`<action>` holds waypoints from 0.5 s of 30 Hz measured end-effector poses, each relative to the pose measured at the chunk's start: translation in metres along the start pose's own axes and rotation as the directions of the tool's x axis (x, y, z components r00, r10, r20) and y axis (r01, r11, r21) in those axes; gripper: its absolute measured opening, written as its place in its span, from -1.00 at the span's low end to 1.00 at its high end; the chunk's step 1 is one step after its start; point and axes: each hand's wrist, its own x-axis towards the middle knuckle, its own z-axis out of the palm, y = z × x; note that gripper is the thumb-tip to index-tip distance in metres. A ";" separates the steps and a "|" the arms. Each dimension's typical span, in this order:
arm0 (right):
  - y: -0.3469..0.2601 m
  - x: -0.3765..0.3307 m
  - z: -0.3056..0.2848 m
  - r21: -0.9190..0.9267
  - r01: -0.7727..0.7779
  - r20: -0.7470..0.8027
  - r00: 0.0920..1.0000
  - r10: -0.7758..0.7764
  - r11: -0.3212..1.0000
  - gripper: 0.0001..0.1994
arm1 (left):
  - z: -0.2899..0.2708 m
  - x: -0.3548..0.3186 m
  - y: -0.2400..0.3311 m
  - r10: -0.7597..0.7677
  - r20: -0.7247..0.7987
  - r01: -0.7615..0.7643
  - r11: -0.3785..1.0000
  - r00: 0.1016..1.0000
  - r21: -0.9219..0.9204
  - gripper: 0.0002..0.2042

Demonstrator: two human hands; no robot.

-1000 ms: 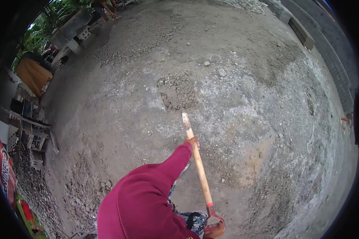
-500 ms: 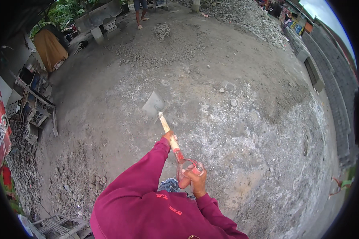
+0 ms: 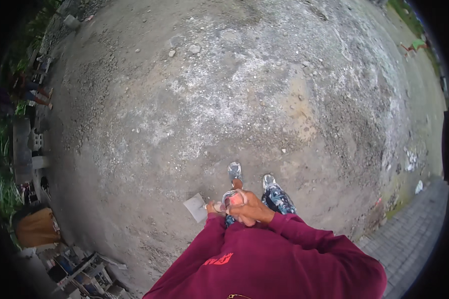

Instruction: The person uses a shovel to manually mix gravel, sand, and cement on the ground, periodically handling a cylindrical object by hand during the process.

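Standing on the rough grey concrete ground (image 3: 194,99), I see the flat grey metal blade (image 3: 195,207) of my wooden-handled shovel low at my left, just above the ground. My left hand (image 3: 215,207) grips the handle near the blade; my right hand (image 3: 249,209) closes over the red handle end (image 3: 233,199), both hands close together, above my grey shoes (image 3: 234,170).
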 end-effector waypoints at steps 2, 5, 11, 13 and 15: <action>0.002 -0.040 -0.025 0.171 -0.016 0.035 0.999 0.010 0.985 -0.72 | 0.010 0.014 0.006 -0.398 -0.085 0.254 0.720 0.913 -0.646 -0.76; 0.062 -0.111 -0.066 0.482 0.025 -0.216 0.972 0.091 0.876 -0.72 | 0.050 0.036 0.009 -0.356 -0.085 0.283 0.848 0.931 -0.448 -0.69; 0.183 -0.252 -0.058 0.718 0.335 -0.629 0.688 0.363 0.610 -0.62 | 0.146 0.068 -0.020 -0.268 0.133 0.271 0.963 0.954 -0.002 -0.80; 0.229 -0.281 -0.053 0.746 0.436 -0.650 0.638 0.412 0.503 -0.65 | 0.198 0.063 -0.050 -0.309 0.184 0.290 0.949 0.933 0.122 -0.80; 0.275 -0.311 -0.056 0.696 0.604 -0.716 0.541 0.440 0.389 -0.69 | 0.261 0.046 -0.094 -0.369 0.179 0.325 0.916 0.912 0.237 -0.80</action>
